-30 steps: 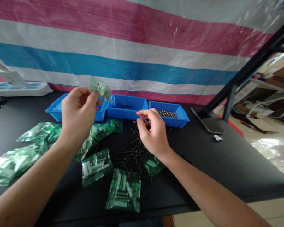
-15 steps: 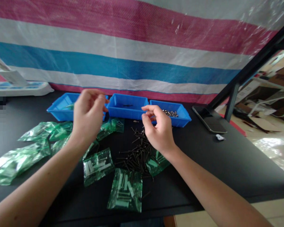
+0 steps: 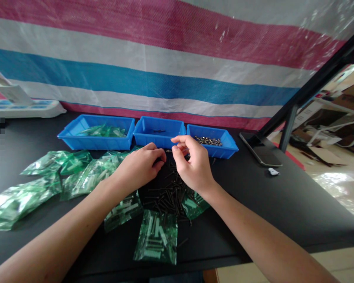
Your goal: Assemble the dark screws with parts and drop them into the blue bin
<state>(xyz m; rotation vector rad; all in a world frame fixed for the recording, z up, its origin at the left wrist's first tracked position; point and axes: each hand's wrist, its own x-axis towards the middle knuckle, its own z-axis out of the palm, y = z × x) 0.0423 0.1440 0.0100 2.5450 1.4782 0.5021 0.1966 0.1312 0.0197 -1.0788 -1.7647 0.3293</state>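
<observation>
I am holding my left hand (image 3: 144, 163) just in front of the left end of the middle blue bin (image 3: 159, 140), knuckles up and fingers curling inward; their tips are hiding from me, so I cannot tell whether they are pinching anything. My right hand (image 3: 195, 165) is hanging in front of that bin's right end, thumb and forefinger standing slightly apart; my other fingers are bending toward the palm, and I cannot tell whether they are gripping something. The dark screws (image 3: 169, 196) are lying in a loose pile in front of the middle bin. Green packets (image 3: 155, 237) are lying farther in front of it and out to its front left. To its left, another blue bin (image 3: 103, 144) is holding crumpled green film (image 3: 103, 130); to its right, a third bin (image 3: 224, 153) is holding small metal pieces (image 3: 209, 140). A phone (image 3: 261, 151) is lying beyond, well to its right.
</observation>
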